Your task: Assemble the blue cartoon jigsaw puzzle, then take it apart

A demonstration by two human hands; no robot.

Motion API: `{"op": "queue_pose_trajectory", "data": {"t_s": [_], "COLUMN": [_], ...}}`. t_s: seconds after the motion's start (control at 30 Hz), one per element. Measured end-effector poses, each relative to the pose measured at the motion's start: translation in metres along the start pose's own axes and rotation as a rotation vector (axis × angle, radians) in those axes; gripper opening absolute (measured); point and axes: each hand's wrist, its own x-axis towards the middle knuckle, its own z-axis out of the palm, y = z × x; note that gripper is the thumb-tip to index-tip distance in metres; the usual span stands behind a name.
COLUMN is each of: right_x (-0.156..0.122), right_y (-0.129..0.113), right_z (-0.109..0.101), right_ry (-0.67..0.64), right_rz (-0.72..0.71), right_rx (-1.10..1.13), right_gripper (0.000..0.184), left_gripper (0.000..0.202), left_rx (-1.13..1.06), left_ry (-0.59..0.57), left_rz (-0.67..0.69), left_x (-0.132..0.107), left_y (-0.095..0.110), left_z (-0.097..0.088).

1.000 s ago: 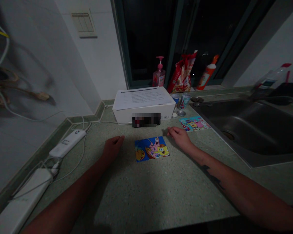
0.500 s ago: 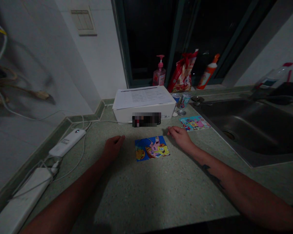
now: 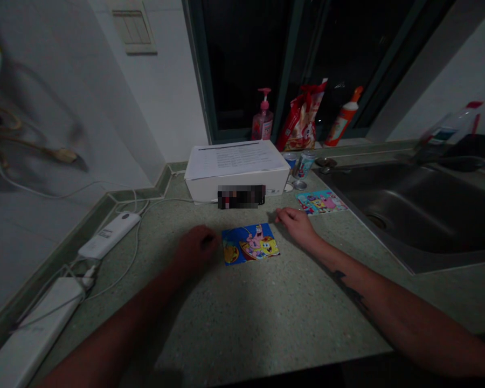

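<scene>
A blue cartoon card lies flat on the counter in front of me. My left hand is just beside its left edge, blurred by motion. Its fingers curl forward with a dark gap near the thumb, and I cannot make out whether they touch the card. To the card's right, my right hand rests on the counter, fingers curled closed with nothing visible in them. Just behind that hand lies a second, lighter cartoon card.
A white box with a printed sheet on top stands at the back, a pixelated dark item before it. Small cans stand beside it. The sink is at right; a power strip and cables run along the left.
My left hand has moved right, up to the left edge of the blue card. My right hand and both cards stay in place; the view has shifted slightly.
</scene>
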Motion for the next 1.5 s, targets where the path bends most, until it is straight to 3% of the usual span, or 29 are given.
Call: {"op": "queue_pose_trajectory", "data": {"t_s": [0.1, 0.2, 0.3, 0.37, 0.43, 0.77, 0.97, 1.03, 1.13, 1.27, 1.37, 1.5], "right_x": [-0.005, -0.012, -0.019, -0.022, -0.025, -0.029, -0.025, -0.016, 0.002, 0.009, 0.001, -0.014], "right_y": [-0.006, -0.016, -0.021, -0.021, -0.019, -0.031, -0.034, -0.029, -0.014, 0.018, 0.035, 0.04], "right_z": [-0.001, -0.004, -0.005, -0.003, -0.001, 0.0, -0.002, -0.015, -0.049, -0.093, -0.107, -0.107], "right_ry": [-0.025, -0.174, -0.34, -0.403, -0.44, -0.411, -0.406, -0.348, -0.168, -0.053, -0.132, -0.178], "right_rz": [-0.063, -0.298, -0.497, -0.538, -0.547, -0.46, -0.468, -0.415, -0.189, 0.014, 0.042, 0.048], "right_rx": [-0.039, -0.134, -0.271, -0.365, -0.428, -0.506, -0.541, -0.567, -0.736, -0.997, -1.024, -1.015], "right_gripper": [0.039, 0.025, 0.042, 0.057, 0.06, 0.056, 0.049, 0.044, 0.041, 0.057, 0.066, 0.067], "left_gripper": [0.027, 0.042, 0.048, 0.049, 0.048, 0.037, 0.043, 0.046, 0.046, 0.049, 0.052, 0.058], "left_rx": [0.003, 0.053, 0.092, 0.106, 0.116, 0.155, 0.138, 0.141, 0.167, 0.206, 0.223, 0.228], "left_ry": [-0.073, -0.13, -0.173, -0.189, -0.197, -0.206, -0.164, -0.154, -0.149, -0.155, -0.168, -0.191], "left_rz": [0.225, 0.366, 0.458, 0.485, 0.493, 0.513, 0.543, 0.54, 0.534, 0.587, 0.622, 0.653], "left_x": [-0.008, -0.014, -0.016, -0.016, -0.015, -0.014, -0.015, -0.015, -0.014, -0.013, -0.014, -0.017], "left_y": [0.008, 0.011, 0.008, 0.005, 0.004, 0.01, 0.006, 0.004, 0.002, 0.001, 0.003, 0.009], "left_z": [0.003, 0.007, 0.011, 0.012, 0.013, 0.009, 0.012, 0.012, 0.012, 0.014, 0.02, 0.027]}}
